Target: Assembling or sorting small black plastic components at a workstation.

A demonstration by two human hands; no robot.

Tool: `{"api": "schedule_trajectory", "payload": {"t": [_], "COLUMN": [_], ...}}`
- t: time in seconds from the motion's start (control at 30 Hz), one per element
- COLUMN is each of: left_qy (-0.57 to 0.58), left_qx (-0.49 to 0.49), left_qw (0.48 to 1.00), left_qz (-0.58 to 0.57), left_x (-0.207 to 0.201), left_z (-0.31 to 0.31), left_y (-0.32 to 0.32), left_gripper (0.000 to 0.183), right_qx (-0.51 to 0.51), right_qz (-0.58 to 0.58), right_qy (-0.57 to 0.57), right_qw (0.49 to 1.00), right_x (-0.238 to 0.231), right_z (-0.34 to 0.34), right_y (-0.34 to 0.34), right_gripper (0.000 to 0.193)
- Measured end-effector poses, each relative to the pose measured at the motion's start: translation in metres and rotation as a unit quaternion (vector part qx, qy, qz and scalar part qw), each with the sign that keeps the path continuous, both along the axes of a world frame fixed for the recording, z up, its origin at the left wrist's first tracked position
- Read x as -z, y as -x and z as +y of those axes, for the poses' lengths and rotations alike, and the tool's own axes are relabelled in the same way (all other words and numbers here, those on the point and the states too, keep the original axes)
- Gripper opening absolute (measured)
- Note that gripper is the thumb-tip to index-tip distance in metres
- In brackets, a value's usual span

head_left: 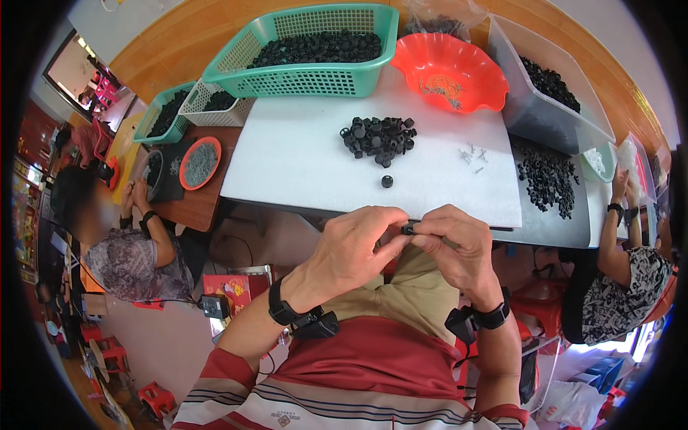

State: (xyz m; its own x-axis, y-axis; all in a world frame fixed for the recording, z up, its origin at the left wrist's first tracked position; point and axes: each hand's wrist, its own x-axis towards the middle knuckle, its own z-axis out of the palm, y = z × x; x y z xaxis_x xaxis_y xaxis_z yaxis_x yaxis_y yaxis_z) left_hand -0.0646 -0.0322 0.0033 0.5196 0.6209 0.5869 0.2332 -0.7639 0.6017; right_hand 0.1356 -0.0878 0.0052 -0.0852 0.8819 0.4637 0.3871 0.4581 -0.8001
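Left hand (358, 242) and right hand (460, 245) both pinching small black plastic part (409, 228) beside near edge of white tabletop (301, 161), probably for steadiness; round black plastic caps (378, 140) piled mid-tabletop, seemingly for easy reach.

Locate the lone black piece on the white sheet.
In the head view, the lone black piece lies right of centre, between the black pile and the left hand.

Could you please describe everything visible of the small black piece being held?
The small black piece looks like plastic. It is pinched between the left hand and the right hand, in front of the white worktop's near edge. The grip hides much of it, so its full shape and tilt cannot be told.
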Motion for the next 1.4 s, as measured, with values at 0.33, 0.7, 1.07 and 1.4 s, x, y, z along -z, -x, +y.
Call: {"api": "schedule_trajectory", "payload": {"t": [0.33,0.7,1.07,1.4], "left_qy": [-0.066,-0.120,-0.139,-0.011], "left_qx": [0.004,0.028,0.035,0.040], "left_qw": [0.997,0.991,0.987,0.999], "left_qz": [0.030,0.055,0.069,0.002], "left_x": [-0.011,-0.010,-0.010,-0.008], "left_z": [-0.003,-0.006,-0.012,-0.012], "left_y": [0.000,-0.002,-0.003,-0.003], "left_gripper": [0.036,0.039,0.040,0.034], "right_qx": [0.000,0.007,0.010,-0.084], "right_qz": [-0.073,-0.172,-0.225,0.230], "right_qy": [0.047,0.045,0.040,0.315], "right_qw": [0.996,0.984,0.974,0.917], "right_x": [-0.014,-0.029,-0.031,-0.015], "right_z": [-0.001,-0.008,-0.011,-0.009], "right_y": [-0.002,-0.006,-0.001,-0.005], "right_gripper": [0.009,0.001,0.007,0.014]}}
